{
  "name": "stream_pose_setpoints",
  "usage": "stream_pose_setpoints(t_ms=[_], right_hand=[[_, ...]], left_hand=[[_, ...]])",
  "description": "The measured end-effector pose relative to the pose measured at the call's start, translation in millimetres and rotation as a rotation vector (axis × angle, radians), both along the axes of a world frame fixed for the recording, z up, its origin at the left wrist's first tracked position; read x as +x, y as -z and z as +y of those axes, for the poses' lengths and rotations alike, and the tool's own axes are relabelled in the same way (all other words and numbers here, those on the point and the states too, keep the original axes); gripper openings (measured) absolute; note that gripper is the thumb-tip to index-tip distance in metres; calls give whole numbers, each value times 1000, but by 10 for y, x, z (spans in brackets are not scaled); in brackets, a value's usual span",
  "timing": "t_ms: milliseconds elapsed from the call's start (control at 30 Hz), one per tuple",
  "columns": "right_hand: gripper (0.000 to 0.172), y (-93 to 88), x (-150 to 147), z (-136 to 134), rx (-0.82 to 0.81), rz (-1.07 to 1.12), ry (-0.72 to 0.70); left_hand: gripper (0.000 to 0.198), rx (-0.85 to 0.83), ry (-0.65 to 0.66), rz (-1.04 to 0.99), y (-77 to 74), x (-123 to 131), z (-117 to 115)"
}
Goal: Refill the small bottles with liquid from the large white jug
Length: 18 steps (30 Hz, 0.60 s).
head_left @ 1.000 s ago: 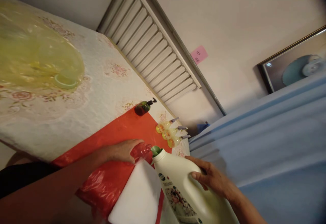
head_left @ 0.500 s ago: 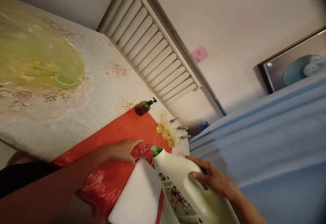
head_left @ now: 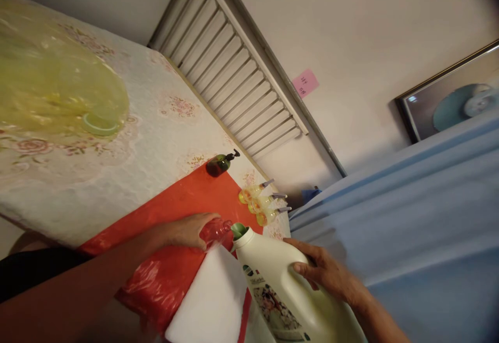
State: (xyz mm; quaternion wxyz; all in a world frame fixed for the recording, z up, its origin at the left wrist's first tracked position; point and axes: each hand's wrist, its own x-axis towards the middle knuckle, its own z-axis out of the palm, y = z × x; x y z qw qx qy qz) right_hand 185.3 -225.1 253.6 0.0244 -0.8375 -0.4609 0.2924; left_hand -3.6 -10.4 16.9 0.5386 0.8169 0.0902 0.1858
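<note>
My left hand is wrapped round a clear bottle that looks red against the red sheet. The bottle's narrow neck meets the green spout of a large cream detergent jug; I cannot make out any liquid passing between them. My right hand grips the jug by its handle, keeping the jug tilted with its mouth towards the bottle. A white block lies below the bottle, beside crumpled red plastic.
A dark green pump bottle stands at the sheet's far edge. Close by are several small yellow pump bottles. Yellow plastic bags cover part of the floral tablecloth. A radiator and blue curtain border the table.
</note>
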Motion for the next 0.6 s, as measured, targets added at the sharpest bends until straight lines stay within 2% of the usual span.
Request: stream_pose_setpoints(t_ms=[167, 600], right_hand=[[69, 2, -14, 3, -4, -13, 3], [74, -18, -50, 28, -16, -5, 24]], left_hand=[[63, -54, 11, -22, 18, 7, 9], [72, -58, 9, -6, 154, 61, 34]])
